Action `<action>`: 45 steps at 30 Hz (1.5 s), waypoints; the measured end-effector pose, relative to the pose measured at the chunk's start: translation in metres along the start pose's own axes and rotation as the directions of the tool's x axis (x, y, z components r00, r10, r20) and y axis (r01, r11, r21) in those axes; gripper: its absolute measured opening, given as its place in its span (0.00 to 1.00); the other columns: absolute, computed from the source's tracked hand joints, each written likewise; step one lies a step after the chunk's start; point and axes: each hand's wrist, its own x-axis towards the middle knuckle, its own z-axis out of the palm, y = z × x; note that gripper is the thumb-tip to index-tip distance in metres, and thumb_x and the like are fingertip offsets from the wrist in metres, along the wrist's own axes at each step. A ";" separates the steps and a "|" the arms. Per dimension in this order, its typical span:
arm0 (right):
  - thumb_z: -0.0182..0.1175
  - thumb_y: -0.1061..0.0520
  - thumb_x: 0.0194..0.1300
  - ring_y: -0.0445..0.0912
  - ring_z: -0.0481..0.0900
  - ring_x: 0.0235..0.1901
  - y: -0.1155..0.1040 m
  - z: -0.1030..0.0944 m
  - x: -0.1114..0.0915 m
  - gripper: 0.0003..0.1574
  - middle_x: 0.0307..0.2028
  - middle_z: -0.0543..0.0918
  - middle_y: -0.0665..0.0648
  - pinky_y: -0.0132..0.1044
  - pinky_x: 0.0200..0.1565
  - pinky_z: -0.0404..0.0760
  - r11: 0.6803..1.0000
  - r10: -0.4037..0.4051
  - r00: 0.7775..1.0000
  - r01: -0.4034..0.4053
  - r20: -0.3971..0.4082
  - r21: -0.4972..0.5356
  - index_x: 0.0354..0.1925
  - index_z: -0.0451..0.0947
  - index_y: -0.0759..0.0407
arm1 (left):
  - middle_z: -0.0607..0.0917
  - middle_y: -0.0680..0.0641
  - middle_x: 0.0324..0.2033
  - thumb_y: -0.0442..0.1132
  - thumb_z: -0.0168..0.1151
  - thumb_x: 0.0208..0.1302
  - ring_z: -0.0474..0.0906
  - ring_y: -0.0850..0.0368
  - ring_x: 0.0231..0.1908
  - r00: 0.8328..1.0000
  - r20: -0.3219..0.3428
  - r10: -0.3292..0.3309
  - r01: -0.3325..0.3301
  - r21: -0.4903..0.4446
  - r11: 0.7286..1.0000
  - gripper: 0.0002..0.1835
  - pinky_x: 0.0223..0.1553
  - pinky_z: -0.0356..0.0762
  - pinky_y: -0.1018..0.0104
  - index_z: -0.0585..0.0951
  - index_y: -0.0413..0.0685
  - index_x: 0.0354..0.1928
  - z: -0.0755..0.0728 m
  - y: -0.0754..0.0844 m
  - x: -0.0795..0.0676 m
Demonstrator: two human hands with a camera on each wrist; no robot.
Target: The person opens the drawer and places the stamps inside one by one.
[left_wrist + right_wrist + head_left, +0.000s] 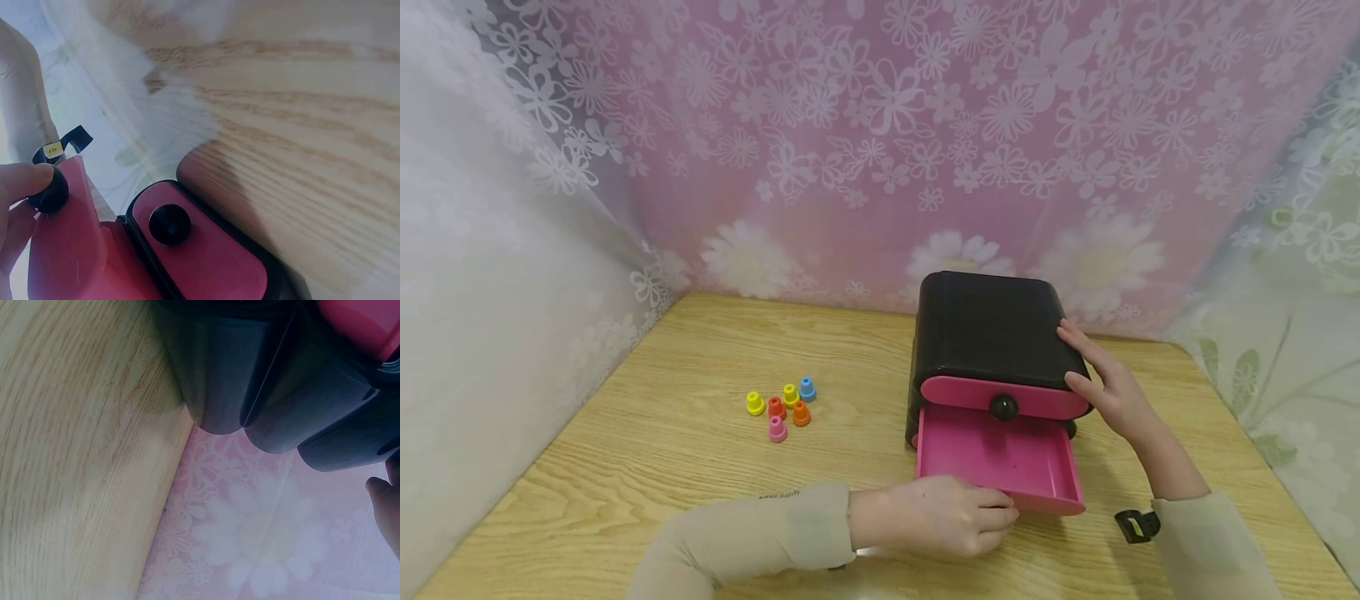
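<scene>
Six small cones (777, 407) and one open drawer (1000, 458)

In the lower middle of the head view, the left hand (955, 517) has thumb and fingers clamped together on one black knob (50, 194); the pink drawer lies just above this grip. At right of centre, the right hand (1116, 400), its fingers apart, touches the right side of one black cabinet (992, 325). The cones stand left of centre: two yellow, one red, one orange, one pink, one blue.
</scene>
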 end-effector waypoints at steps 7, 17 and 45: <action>0.49 0.68 0.60 0.39 0.50 0.63 -0.003 0.002 0.000 0.30 0.62 0.54 0.71 0.23 0.56 0.50 0.999 -0.028 1.000 0.028 -0.011 0.016 0.61 0.57 0.71 | 0.77 0.53 0.48 0.34 0.36 0.67 0.68 0.60 0.52 1.000 0.012 0.014 -0.014 0.010 1.000 0.19 0.51 0.66 0.73 0.80 0.53 0.44 0.000 0.001 0.000; 0.51 0.69 0.57 0.40 0.50 0.63 -0.001 0.001 0.000 0.32 0.63 0.55 0.68 0.23 0.56 0.51 1.000 -0.021 1.000 0.021 -0.007 0.017 0.61 0.58 0.69 | 0.77 0.53 0.49 0.35 0.37 0.67 0.68 0.59 0.53 1.000 0.014 -0.002 0.002 0.009 1.000 0.19 0.49 0.67 0.74 0.79 0.54 0.45 0.000 0.002 0.000; 0.50 0.70 0.58 0.40 0.49 0.64 -0.008 0.001 0.000 0.32 0.63 0.54 0.69 0.24 0.56 0.51 0.999 0.004 1.000 -0.004 -0.002 0.035 0.61 0.57 0.70 | 0.79 0.51 0.44 0.34 0.48 0.63 0.72 0.60 0.48 0.948 -0.231 -0.218 0.195 -0.118 0.974 0.12 0.50 0.66 0.74 0.80 0.46 0.43 -0.018 -0.022 -0.032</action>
